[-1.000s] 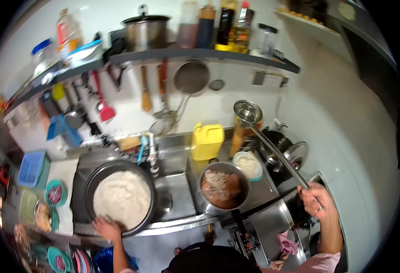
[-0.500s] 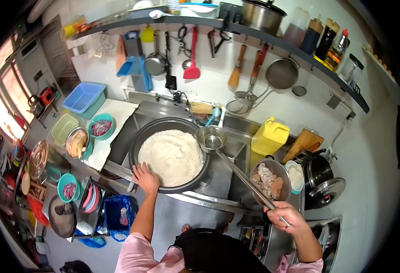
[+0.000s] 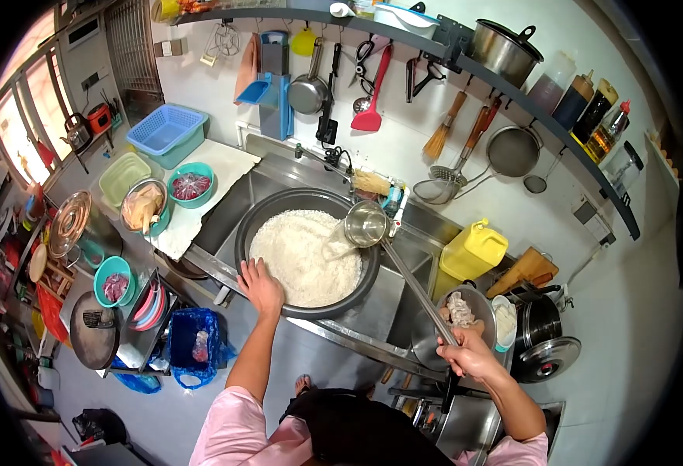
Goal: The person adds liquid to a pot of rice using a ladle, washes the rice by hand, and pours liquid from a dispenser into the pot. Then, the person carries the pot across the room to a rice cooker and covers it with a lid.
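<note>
A wide dark basin point(image 3: 369, 281) of white flour point(image 3: 299, 260) rests over the sink. My left hand point(image 3: 261, 287) lies on its near-left rim, fingers stretched out and touching the edge of the flour. My right hand point(image 3: 470, 354) is closed round the long metal handle of a ladle point(image 3: 366, 223). The ladle's bowl is tilted over the basin's right side, and clear liquid point(image 3: 337, 246) runs from it onto the flour. Below the handle stands a metal pot point(image 3: 427, 338) holding pale raw meat point(image 3: 459, 311).
A yellow jug point(image 3: 473, 250) stands right of the sink point(image 3: 392, 299). On the left counter are a blue basket point(image 3: 167, 132), a teal bowl point(image 3: 194, 190) and a bowl of raw poultry point(image 3: 144, 203). Utensils hang under the shelf point(image 3: 427, 50). A lidded pot point(image 3: 540, 322) stands far right.
The ladle, level half a second ago, has tipped left over the basin, and liquid now pours out. My left hand stays at the rim. The whole view has shifted.
</note>
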The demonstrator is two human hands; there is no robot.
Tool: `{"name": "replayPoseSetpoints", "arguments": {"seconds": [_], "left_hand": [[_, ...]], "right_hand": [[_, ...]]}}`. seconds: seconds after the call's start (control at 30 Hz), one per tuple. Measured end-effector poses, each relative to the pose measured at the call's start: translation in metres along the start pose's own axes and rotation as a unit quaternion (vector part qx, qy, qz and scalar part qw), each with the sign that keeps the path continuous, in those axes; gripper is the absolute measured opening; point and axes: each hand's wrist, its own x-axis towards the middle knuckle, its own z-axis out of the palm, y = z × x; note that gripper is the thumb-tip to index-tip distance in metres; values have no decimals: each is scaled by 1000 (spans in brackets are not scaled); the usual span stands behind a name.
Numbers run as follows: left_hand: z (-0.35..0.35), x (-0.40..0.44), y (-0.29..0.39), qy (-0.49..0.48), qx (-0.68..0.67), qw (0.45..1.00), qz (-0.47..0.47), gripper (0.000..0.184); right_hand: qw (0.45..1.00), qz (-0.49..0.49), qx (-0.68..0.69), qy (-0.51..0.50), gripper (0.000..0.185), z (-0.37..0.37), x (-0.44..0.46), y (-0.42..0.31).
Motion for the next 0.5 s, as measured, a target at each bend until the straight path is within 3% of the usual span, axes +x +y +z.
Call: {"name": "replayPoseSetpoints", "arguments": {"seconds": [0.2,0.3,0.4,0.5], "left_hand": [[0,0,-1,4,-11,1000,-1,52],[0,0,0,5,-13,1000,-4,52],[3,0,-3,11,3,1000,4,54],[8,-1,-5,14,14,1000,6,56]], "right_hand": [[998,-49,-45,11,19,10,22,5],[984,-77,-156,44,24,15,35,18],[911,-218,-329,119,27,23,34,17],[878,-224,-400,139,31,22,25,15]]}}
